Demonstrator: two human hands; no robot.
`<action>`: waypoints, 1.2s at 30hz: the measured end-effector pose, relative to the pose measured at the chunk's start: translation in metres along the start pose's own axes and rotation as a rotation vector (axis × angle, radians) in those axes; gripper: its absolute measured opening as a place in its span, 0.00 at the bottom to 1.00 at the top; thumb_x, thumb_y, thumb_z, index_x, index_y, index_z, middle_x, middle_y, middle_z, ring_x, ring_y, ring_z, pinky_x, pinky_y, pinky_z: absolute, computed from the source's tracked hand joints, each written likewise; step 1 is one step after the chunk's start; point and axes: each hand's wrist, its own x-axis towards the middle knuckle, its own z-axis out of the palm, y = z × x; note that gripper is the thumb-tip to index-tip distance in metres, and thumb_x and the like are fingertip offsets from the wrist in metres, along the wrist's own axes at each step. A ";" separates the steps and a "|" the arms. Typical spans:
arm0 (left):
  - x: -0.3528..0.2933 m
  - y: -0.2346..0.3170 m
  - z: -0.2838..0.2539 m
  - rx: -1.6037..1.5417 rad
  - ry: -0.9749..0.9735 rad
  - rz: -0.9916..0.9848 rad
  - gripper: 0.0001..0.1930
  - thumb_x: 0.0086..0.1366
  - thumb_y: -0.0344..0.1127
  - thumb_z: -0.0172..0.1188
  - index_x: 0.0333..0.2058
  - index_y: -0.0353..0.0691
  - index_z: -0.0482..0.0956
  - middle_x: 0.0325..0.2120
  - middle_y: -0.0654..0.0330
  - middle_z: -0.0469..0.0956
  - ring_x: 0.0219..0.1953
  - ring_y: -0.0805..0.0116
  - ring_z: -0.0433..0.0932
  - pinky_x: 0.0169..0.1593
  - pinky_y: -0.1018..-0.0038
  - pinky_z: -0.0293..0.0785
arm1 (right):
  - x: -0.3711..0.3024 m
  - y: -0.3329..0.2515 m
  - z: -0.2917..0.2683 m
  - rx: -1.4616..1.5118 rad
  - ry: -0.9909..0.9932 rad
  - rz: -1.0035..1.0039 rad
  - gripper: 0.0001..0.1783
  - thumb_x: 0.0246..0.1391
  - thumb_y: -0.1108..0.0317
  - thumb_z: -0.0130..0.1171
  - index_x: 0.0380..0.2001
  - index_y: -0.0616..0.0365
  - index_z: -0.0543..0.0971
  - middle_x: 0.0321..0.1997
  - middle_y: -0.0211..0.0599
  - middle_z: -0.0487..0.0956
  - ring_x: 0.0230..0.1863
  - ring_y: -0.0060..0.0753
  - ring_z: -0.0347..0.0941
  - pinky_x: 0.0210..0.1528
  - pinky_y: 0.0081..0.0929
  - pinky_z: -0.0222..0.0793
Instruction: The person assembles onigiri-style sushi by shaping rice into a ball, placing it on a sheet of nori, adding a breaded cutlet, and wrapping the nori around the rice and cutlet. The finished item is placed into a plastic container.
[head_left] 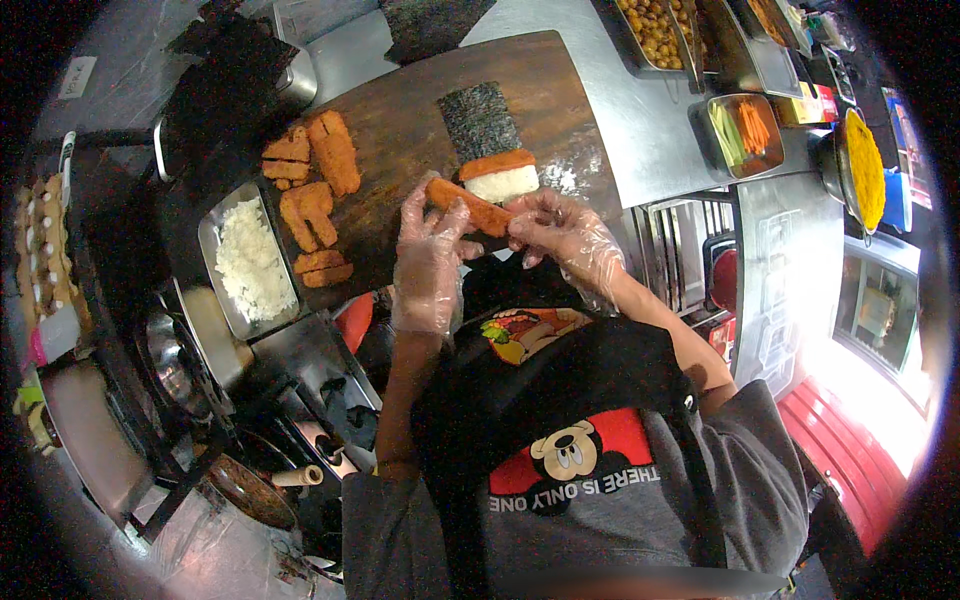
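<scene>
Between my two gloved hands is a strip of breaded fried cutlet (470,207). My left hand (428,255) pinches its left end with the fingers, and my right hand (560,235) grips the right end. Both wear clear plastic gloves. Just beyond them, a dark seaweed sheet (480,122) lies on the wooden cutting board (400,105). On the sheet's near end rests a block of white rice (502,184), with another orange-brown strip (497,164) along its far side. Several cut fried cutlets (334,155) sit on the board's left part.
A metal tray of cooked rice (250,262) stands left of the board. More dark seaweed sheets (425,25) lie beyond it. At the right are a container of carrot and cucumber sticks (745,135), a tray of small round brown food (650,35) and a bowl of yellow shreds (862,170).
</scene>
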 end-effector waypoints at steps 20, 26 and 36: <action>0.027 -0.040 0.004 0.349 0.080 0.198 0.26 0.66 0.28 0.62 0.61 0.37 0.68 0.32 0.63 0.76 0.28 0.79 0.74 0.32 0.81 0.74 | 0.052 0.017 -0.049 -0.433 0.324 -0.183 0.20 0.59 0.62 0.62 0.49 0.63 0.73 0.39 0.43 0.82 0.38 0.32 0.79 0.43 0.31 0.75; 0.042 -0.044 -0.014 0.553 -0.010 0.367 0.27 0.66 0.28 0.61 0.63 0.36 0.68 0.29 0.64 0.75 0.25 0.80 0.72 0.28 0.80 0.72 | 0.057 0.017 -0.048 -0.557 0.285 -0.200 0.24 0.61 0.59 0.59 0.56 0.60 0.75 0.48 0.48 0.82 0.49 0.40 0.79 0.52 0.34 0.73; 0.039 -0.030 -0.010 0.533 -0.035 0.231 0.23 0.66 0.28 0.59 0.60 0.37 0.72 0.29 0.65 0.75 0.24 0.80 0.73 0.26 0.80 0.71 | 0.048 0.002 -0.041 -0.554 0.215 -0.131 0.24 0.65 0.58 0.55 0.60 0.55 0.74 0.54 0.45 0.81 0.47 0.38 0.80 0.49 0.34 0.75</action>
